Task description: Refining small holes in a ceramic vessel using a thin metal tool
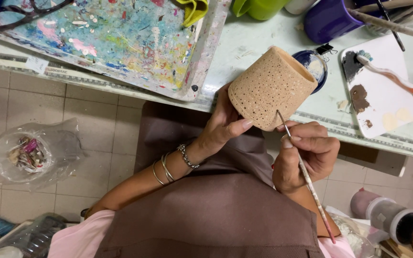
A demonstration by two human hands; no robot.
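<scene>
My left hand [223, 125] grips a tan, dotted clay cup [271, 86] from below, tilted on its side over the table edge. My right hand [307, 155] pinches a thin paintbrush [307, 179], and the brush tip touches the cup's lower rim. Several bracelets circle my left wrist. A brown apron covers my lap below both hands.
A paint-splattered board [115, 38] lies at the left of the pale table [249, 43]. A white palette [381, 91] with brown paint and a brush sits right. A purple cup [328, 19] and a green cup [259, 7] stand at the back. A plastic bag [32, 153] lies on the tiled floor.
</scene>
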